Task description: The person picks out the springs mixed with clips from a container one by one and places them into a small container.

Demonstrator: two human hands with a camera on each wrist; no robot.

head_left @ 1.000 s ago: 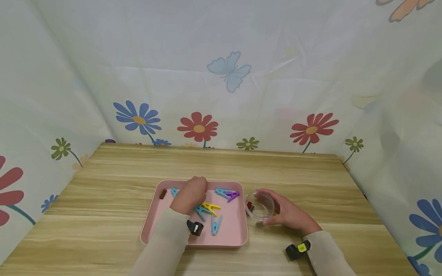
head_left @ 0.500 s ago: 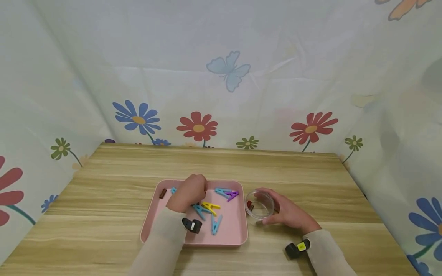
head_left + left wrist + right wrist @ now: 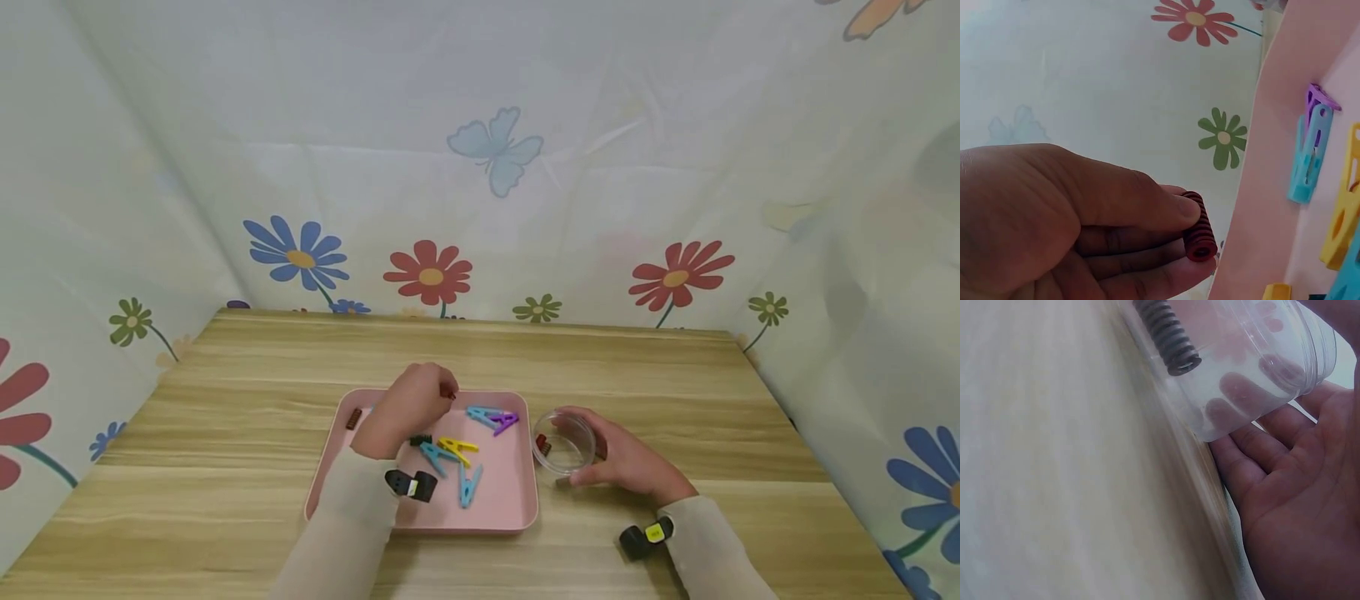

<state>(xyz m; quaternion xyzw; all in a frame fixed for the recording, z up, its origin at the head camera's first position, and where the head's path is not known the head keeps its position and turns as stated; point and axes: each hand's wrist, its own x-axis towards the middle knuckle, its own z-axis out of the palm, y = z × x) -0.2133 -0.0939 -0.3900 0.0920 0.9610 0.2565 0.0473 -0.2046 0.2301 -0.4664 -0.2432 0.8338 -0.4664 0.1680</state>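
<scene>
My left hand (image 3: 408, 408) is above the far part of the pink tray (image 3: 501, 504). Between thumb and fingers it pinches a red coil spring (image 3: 1200, 228). The right hand (image 3: 630, 460) holds a clear plastic jar (image 3: 1235, 337) that stands on the table, its fingers curled round the side. A coil spring (image 3: 1169, 337) shows through the jar's wall, and in the head view red and dark springs (image 3: 542, 444) lie inside. Another brown-red spring (image 3: 354, 419) is in the tray's far left corner. A dark coiled piece (image 3: 422, 439) lies partly hidden beside my left wrist.
In the tray lie a yellow clothespin (image 3: 456, 450), a purple clothespin (image 3: 505, 423) and several blue clothespins (image 3: 468, 487). The jar stands close to the tray's right wall. A flowered curtain (image 3: 495, 217) hangs behind the wooden table (image 3: 270, 358).
My left hand has risen from the tray and moved slightly back and away, and a red spring now shows in its fingers. The right hand and jar have stayed put.
</scene>
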